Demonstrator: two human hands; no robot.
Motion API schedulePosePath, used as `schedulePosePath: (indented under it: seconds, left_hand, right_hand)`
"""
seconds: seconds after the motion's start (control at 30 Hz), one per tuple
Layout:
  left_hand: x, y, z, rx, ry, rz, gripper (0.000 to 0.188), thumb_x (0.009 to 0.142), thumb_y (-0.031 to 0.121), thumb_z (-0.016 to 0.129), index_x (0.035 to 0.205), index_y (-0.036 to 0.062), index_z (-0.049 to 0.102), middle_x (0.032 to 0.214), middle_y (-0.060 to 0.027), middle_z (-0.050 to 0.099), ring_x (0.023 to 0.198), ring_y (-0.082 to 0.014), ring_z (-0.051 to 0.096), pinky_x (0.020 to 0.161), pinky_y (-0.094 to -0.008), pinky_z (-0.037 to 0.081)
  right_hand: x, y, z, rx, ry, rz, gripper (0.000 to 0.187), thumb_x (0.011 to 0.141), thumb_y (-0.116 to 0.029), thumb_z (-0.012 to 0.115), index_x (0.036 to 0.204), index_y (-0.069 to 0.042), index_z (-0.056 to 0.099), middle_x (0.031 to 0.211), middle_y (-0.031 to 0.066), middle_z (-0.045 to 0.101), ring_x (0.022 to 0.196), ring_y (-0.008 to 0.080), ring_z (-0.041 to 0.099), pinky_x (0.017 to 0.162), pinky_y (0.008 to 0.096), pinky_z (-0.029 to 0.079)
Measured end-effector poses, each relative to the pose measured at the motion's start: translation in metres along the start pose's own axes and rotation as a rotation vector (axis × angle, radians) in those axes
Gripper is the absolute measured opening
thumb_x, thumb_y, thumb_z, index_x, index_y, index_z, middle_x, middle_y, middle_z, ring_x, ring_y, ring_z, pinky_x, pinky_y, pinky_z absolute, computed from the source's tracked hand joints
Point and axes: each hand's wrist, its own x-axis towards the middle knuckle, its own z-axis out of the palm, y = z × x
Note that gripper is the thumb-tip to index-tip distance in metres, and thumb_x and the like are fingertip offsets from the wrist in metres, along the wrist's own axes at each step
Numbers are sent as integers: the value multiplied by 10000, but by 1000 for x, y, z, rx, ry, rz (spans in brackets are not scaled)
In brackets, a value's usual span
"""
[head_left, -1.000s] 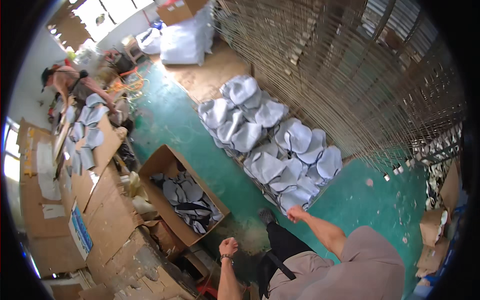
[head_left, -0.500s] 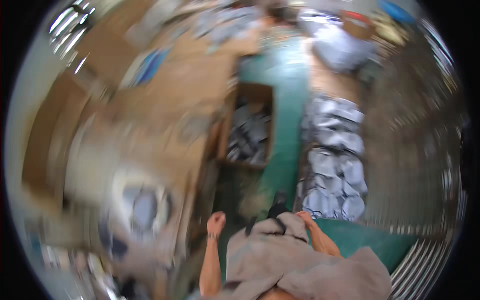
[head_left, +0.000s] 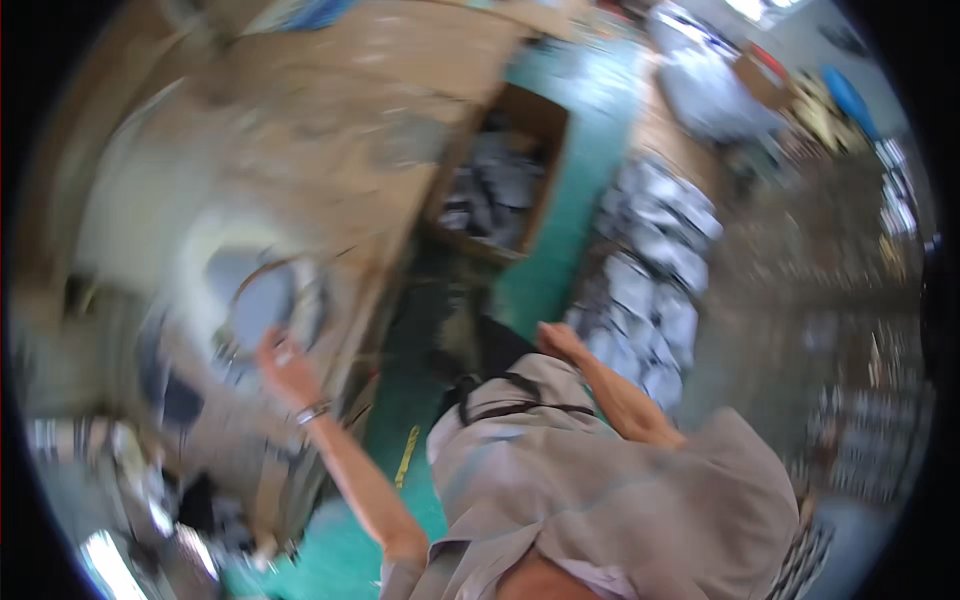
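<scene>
My left hand (head_left: 287,368), with a bracelet at the wrist, reaches over the left table to the lower edge of a light grey oval piece (head_left: 262,305). Its fingers are smeared by motion, so I cannot tell whether they grip or only touch that piece. Bright light falls around the oval piece, and a thin brownish curved line crosses it. My right hand (head_left: 560,342) hangs in front of my body with its fingers curled closed and nothing visible in them. It is nearest to the rows of light grey pieces (head_left: 640,300) on the right.
Beside the brown tabletop (head_left: 350,130) stands an open cardboard box (head_left: 540,110) holding grey pieces. A green floor strip (head_left: 590,110) runs between the table and the grey rows. Farther off lie a large clear plastic bag (head_left: 705,95) and a blue object (head_left: 850,100).
My view has turned and moved closer to the table's lit spot. My left hand has swung left from beside my body to the oval piece. The right hand stays near my body.
</scene>
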Motion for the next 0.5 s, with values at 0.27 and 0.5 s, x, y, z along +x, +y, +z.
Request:
schedulePosePath:
  seconds: [0.27, 0.5]
  left_hand:
    - [140, -55, 103, 1046, -88, 228, 649, 1030, 519, 491, 1449, 23, 507, 1448, -193, 540, 1325, -387, 494, 1080, -501, 397]
    - [115, -29, 151, 1064, -86, 163, 609, 1068, 487, 395, 1442, 21, 512, 1417, -184, 572, 1259, -381, 559, 1043, -481, 439]
  right_hand:
    - [21, -112, -13, 420, -7, 85, 378, 974, -366, 545, 925, -33, 715, 733, 51, 693, 613, 162, 654, 494, 332, 537]
    - [87, -153, -18, 75, 117, -103, 313, 922, -301, 572, 938, -24, 717, 798, 124, 728, 720, 290, 704, 668, 412, 556]
